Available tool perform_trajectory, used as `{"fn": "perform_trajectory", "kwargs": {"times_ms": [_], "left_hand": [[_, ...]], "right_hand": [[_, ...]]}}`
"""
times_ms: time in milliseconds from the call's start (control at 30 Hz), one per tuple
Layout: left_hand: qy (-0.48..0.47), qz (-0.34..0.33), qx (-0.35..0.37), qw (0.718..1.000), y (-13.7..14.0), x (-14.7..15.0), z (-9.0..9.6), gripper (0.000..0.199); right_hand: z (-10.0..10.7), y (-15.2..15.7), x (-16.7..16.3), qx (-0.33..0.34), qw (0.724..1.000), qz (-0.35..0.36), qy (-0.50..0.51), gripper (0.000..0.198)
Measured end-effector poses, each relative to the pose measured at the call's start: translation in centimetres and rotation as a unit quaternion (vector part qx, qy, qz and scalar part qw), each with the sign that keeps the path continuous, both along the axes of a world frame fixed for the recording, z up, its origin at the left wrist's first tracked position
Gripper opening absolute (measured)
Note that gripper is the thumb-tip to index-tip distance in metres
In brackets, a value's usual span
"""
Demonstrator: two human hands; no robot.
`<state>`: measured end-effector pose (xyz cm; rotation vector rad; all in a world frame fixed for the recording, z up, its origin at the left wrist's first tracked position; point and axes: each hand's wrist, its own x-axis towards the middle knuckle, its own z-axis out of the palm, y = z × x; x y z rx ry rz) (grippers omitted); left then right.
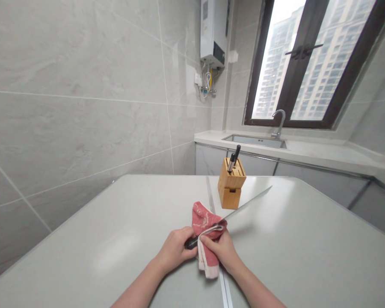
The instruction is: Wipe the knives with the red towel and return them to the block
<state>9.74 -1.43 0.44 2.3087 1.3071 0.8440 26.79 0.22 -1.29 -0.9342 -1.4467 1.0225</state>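
A long knife [248, 202] is held above the table, its thin blade pointing up and to the right. My left hand [177, 247] is closed around the end of its black handle. A red and white cloth [208, 220] is folded over the knife where handle and blade meet. My right hand [223, 250] pinches this cloth around the knife, thumb on the near side; its other fingers are mostly hidden behind the cloth. One cloth corner hangs down below the right thumb. Just beyond the blade, a wooden knife block [231, 184] stands upright with black-handled tools in its top.
The white table [115, 239] has a seam strip [225, 288] running across it. Behind it, a counter [324, 149] carries a sink [256, 140] and a faucet [279, 122]. A tiled wall [83, 128] borders the left side. A water heater [213, 32] hangs in the corner.
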Motion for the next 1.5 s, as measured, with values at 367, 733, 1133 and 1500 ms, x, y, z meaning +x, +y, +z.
{"fn": "perform_trajectory", "kwargs": {"times_ms": [367,733,1133,1500], "left_hand": [[-0.054,-0.004,-0.042,0.998,0.08,-0.52,0.59,0.018],[-0.042,-0.013,-0.050,0.998,0.19,-0.71,0.75,0.027],[-0.033,-0.002,-0.065,0.997,0.21,-0.47,0.50,0.027],[-0.064,-0.021,-0.090,0.994,0.34,-0.59,0.37,0.027]], "right_hand": [[-0.25,-0.22,0.41,-0.040,0.990,-0.072,-0.113,0.034],[-0.53,-0.01,0.02,-0.056,0.994,-0.048,-0.084,0.033],[-0.80,0.42,0.08,-0.022,0.999,0.024,0.010,0.036],[-0.42,0.35,-0.16,-0.018,0.998,0.036,0.039,0.036]]}}
